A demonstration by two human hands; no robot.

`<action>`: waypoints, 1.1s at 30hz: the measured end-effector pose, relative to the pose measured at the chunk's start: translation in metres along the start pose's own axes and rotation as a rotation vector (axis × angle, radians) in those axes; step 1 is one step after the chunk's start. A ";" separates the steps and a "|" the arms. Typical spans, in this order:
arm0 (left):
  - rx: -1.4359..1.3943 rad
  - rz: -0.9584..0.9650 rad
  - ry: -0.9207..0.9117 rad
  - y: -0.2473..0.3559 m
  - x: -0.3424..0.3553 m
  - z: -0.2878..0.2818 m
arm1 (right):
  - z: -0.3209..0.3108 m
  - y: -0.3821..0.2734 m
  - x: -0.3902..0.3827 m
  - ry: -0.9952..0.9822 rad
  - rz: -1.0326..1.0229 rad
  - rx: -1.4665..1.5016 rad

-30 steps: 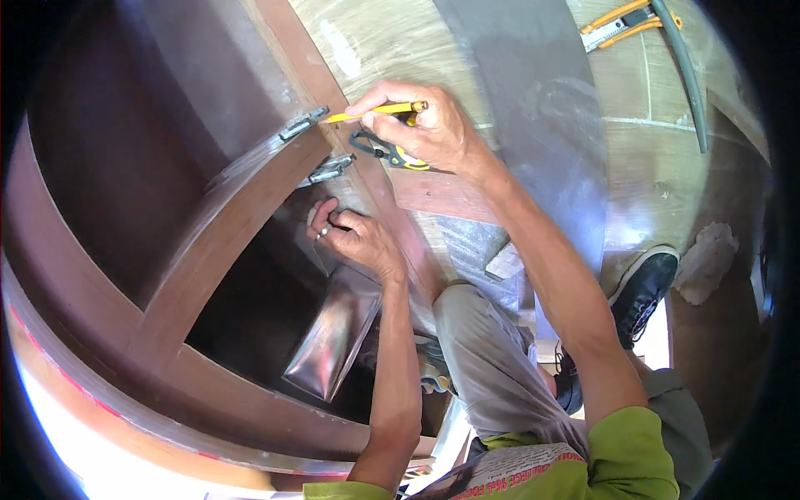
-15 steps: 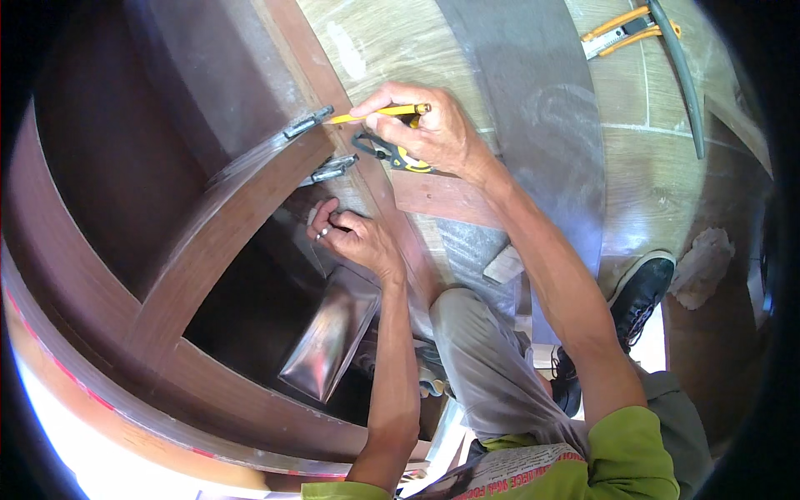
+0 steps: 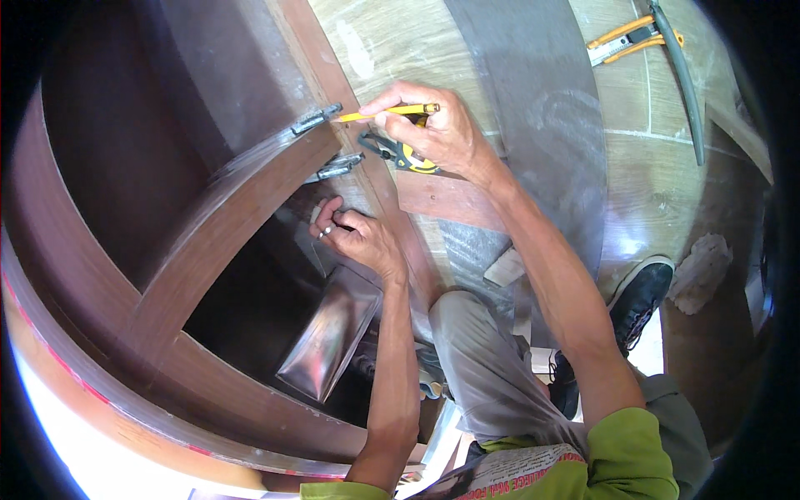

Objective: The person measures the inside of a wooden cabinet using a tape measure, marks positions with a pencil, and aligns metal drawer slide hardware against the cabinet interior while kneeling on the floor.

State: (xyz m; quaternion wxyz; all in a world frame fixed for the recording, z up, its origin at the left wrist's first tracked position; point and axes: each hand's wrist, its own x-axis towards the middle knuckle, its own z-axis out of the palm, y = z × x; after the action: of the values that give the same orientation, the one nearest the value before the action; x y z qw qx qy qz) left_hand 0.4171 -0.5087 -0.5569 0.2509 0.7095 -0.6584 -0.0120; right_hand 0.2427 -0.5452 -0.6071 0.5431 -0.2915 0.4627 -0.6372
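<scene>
My right hand [image 3: 450, 133] is closed around a yellow pencil [image 3: 408, 109]. The pencil's tip meets a reddish-brown wooden rail [image 3: 327, 60] beside a metal hinge [image 3: 317, 119] at the end of a wooden divider [image 3: 242, 200]. A second hinge [image 3: 337, 168] sits on the divider's near side. Under my right hand lies a black and yellow tape measure [image 3: 414, 158]. My left hand [image 3: 364, 242], with a ring on one finger, hangs over the cabinet opening below the second hinge. Its fingers are curled in; whatever they may hold is hidden.
A cutter knife with an orange-edged handle [image 3: 625, 42] and a curved grey strip [image 3: 685, 96] lie at the upper right. A shiny metallic duct-like piece [image 3: 327, 333] is inside the cabinet frame. Near my shoe [image 3: 640, 292] lies a crumpled whitish lump [image 3: 702, 273].
The view has shifted slightly, moving the upper part of the scene a little to the right. Both hands keep their places, the pencil still at the rail by the hinge.
</scene>
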 end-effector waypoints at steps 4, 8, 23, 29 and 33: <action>0.013 0.009 0.001 -0.001 0.000 -0.001 | -0.002 -0.006 -0.001 -0.008 0.010 -0.019; 0.009 0.007 0.003 -0.003 0.000 0.000 | -0.003 -0.006 0.000 -0.018 0.004 -0.040; -0.006 -0.012 0.011 -0.001 -0.001 0.001 | -0.003 -0.005 -0.001 -0.032 0.000 -0.023; -0.012 0.003 0.005 -0.008 -0.001 0.001 | -0.002 -0.005 -0.001 -0.025 0.002 -0.042; 0.022 -0.008 -0.002 -0.002 0.000 -0.001 | -0.003 -0.008 -0.003 -0.012 0.059 -0.032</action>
State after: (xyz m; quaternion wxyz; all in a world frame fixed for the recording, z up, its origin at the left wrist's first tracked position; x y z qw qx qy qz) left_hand 0.4189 -0.5080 -0.5570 0.2425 0.7147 -0.6560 -0.0064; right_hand 0.2376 -0.5420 -0.6011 0.5596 -0.2901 0.4781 -0.6117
